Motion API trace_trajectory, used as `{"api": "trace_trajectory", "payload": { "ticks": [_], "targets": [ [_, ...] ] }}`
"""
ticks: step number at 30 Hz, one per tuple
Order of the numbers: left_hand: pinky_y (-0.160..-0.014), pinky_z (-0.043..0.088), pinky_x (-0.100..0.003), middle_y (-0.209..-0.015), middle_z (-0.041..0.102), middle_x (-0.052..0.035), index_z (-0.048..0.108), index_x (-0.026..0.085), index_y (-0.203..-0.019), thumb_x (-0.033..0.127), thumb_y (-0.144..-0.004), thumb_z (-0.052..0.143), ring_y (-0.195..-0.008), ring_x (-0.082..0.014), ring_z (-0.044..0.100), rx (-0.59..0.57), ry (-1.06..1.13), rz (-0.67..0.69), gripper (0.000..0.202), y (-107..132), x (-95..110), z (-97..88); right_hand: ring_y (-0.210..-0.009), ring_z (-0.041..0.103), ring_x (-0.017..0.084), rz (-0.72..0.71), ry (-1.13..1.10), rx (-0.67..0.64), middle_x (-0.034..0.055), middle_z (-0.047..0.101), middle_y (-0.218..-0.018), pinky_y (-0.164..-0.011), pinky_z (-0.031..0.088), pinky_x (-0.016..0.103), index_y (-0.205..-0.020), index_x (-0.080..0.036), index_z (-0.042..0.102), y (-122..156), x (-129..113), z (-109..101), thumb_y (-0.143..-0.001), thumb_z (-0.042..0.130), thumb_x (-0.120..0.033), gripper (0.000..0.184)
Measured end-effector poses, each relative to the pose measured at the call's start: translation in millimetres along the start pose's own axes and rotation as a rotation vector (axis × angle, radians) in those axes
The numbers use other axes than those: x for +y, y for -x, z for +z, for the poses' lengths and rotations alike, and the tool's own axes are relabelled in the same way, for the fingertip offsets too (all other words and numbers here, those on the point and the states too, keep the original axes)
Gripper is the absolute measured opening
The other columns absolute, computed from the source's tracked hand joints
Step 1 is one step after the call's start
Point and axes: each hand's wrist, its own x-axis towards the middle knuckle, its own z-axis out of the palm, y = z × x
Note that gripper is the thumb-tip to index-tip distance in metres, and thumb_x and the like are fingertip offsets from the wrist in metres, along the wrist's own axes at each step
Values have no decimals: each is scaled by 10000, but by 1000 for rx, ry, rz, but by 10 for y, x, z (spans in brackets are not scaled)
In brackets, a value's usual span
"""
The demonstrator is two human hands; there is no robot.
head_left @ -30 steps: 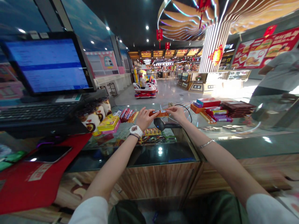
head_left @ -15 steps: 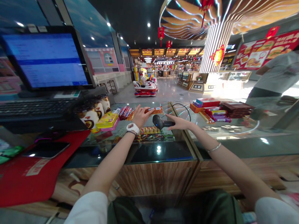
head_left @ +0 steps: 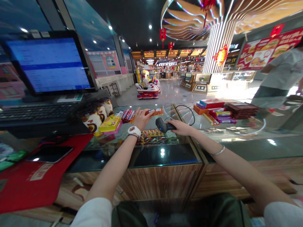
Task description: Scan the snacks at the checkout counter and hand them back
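Observation:
My left hand [head_left: 142, 119], with a white watch on the wrist, reaches over the glass counter. Its fingers are closed on an orange-wrapped snack bar [head_left: 158, 111] that sticks out to the right. My right hand [head_left: 181, 127] is wrapped round the handle of a black barcode scanner [head_left: 161, 125], its head facing left, just in front of the bar. Several red and purple wrapped bars [head_left: 128, 116] lie left of my left hand. Beside them is a yellow packet [head_left: 110, 123] on top of a pink one. Small packaged goods [head_left: 152, 133] show under the glass.
A monitor [head_left: 52, 64] and keyboard [head_left: 40, 114] stand at left, near patterned cups [head_left: 93, 122]. A phone [head_left: 50, 154] lies on a red mat [head_left: 30, 189]. Stacked chocolate packs [head_left: 241, 110] and a black cable [head_left: 193, 113] are on the right. A person [head_left: 281, 72] stands beyond the counter.
My right hand's fingers, stretched out before, have closed round the scanner handle. My left hand stays on the bar. The person at the right has shifted slightly.

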Motion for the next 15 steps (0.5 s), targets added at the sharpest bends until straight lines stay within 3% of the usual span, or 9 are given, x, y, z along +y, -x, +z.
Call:
{"api": "trace_trajectory", "payload": {
  "ticks": [7,11,15],
  "targets": [
    [-1157,324,-581,-1196,666,-58,602,355,-1341,228,-901,634,-1088,-254,607,0,-11,-47,460,19,-90,-16,-1082,667,307,177,44,204,113,693,-1219,-872,505,374,-1282,-194,576,83,-247,-274,-820,616,-299,476],
    [-1156,328,-576,-1179,665,-56,621,352,-1315,227,-888,646,-1061,-247,611,-8,3,-64,447,20,-96,-12,-948,700,342,312,33,336,118,753,-1008,-769,505,372,-1187,-189,639,92,-253,-356,-848,634,-421,410],
    [-1154,332,-574,-1154,665,-58,629,339,-1302,228,-880,652,-1039,-241,615,-6,17,-64,437,30,-105,17,-912,705,323,355,-57,413,99,761,-956,-760,507,361,-1152,-212,665,86,-213,-374,-859,637,-486,402]
  ]
}}
